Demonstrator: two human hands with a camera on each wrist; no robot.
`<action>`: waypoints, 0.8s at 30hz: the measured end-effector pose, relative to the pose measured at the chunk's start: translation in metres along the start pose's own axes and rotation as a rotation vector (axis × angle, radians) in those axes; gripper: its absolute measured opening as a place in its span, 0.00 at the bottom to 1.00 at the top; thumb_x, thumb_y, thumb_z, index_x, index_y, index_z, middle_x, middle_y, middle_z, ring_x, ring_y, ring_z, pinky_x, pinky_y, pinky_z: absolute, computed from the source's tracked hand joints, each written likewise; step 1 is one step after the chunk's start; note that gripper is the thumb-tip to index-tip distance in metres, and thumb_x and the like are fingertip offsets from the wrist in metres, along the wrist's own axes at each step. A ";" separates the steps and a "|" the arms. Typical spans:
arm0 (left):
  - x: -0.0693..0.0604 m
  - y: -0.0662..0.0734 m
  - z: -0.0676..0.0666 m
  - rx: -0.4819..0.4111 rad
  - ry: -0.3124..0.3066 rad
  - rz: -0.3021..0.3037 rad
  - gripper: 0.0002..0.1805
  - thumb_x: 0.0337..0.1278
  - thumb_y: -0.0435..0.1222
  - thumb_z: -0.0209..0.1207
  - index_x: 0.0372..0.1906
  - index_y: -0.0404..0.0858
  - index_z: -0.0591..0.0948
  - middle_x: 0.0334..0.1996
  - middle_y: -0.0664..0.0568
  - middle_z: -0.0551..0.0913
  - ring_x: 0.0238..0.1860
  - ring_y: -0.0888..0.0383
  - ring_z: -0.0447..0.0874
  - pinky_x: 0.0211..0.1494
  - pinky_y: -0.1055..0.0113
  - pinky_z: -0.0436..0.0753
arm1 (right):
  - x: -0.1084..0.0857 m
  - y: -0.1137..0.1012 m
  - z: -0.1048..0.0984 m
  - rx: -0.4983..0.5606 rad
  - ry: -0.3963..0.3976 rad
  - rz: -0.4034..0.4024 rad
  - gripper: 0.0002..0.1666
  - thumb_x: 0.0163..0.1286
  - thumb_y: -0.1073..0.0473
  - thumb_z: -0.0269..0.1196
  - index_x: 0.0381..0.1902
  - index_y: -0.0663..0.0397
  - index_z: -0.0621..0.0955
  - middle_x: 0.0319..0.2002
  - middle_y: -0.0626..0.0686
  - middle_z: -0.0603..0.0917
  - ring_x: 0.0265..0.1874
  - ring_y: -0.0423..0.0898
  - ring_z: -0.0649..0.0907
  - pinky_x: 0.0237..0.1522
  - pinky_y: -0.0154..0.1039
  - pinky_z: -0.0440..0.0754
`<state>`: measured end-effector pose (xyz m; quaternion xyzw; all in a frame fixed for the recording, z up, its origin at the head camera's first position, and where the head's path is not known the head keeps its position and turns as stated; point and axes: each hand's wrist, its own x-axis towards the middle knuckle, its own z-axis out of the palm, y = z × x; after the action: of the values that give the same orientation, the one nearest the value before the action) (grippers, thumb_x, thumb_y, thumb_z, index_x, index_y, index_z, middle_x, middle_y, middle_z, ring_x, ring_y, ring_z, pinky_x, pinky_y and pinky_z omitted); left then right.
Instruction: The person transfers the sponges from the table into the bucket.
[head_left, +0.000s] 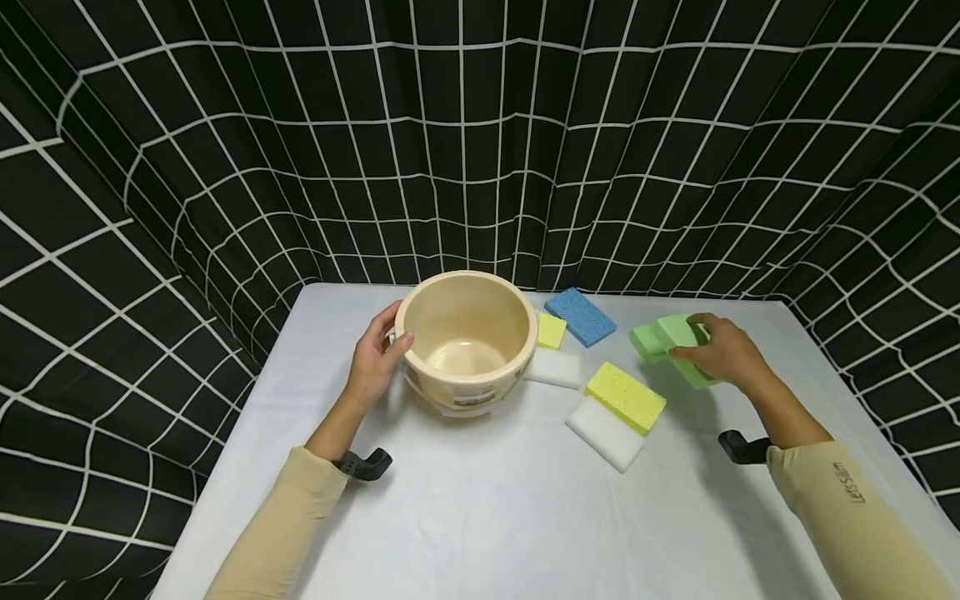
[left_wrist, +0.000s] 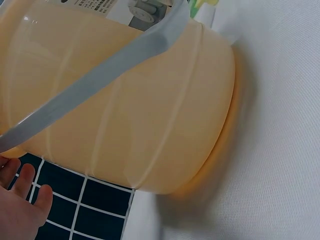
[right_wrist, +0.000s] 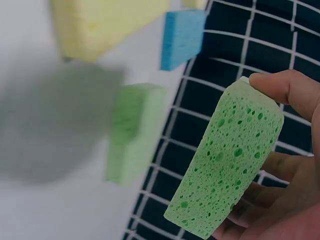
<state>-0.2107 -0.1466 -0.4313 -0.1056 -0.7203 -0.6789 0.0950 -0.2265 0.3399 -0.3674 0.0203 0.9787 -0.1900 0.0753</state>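
Note:
A cream bucket (head_left: 465, 392) with a grey handle (left_wrist: 100, 80) stands on the white table. My left hand (head_left: 375, 354) grips its rim at the left side, the thumb over the edge and the fingers outside. At the right, my right hand (head_left: 720, 350) pinches a porous green sponge (right_wrist: 230, 160) between thumb and fingers, raised off the table. A second green sponge (right_wrist: 132, 132) lies on the table just beyond it. Between bucket and right hand lie a yellow sponge (head_left: 626, 397) and a white sponge (head_left: 606, 433) partly under it.
A blue sponge (head_left: 581, 317) lies behind, near the table's far edge. A small yellow sponge (head_left: 551, 331) and another white sponge (head_left: 555, 367) lie close to the bucket's right side, partly hidden by it. A black curtain with white grid lines (head_left: 480, 150) surrounds the white table (head_left: 465, 517).

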 end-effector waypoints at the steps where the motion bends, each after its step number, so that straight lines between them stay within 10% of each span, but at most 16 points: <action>1: 0.000 0.000 0.000 -0.001 0.002 -0.002 0.31 0.66 0.30 0.55 0.71 0.32 0.62 0.72 0.42 0.64 0.73 0.49 0.60 0.76 0.49 0.61 | 0.002 -0.005 -0.002 -0.001 0.005 -0.015 0.47 0.63 0.45 0.63 0.68 0.73 0.61 0.62 0.80 0.64 0.54 0.72 0.70 0.48 0.65 0.76; 24: 0.000 -0.001 0.001 0.014 0.019 0.024 0.29 0.66 0.32 0.56 0.70 0.34 0.64 0.70 0.43 0.66 0.71 0.49 0.63 0.72 0.50 0.64 | 0.035 -0.123 -0.038 0.020 -0.005 -0.279 0.42 0.59 0.49 0.70 0.66 0.60 0.69 0.63 0.69 0.70 0.56 0.64 0.72 0.53 0.62 0.74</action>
<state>-0.2115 -0.1460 -0.4325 -0.1072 -0.7227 -0.6737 0.1110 -0.2750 0.2402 -0.2929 -0.1158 0.9698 -0.2086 0.0502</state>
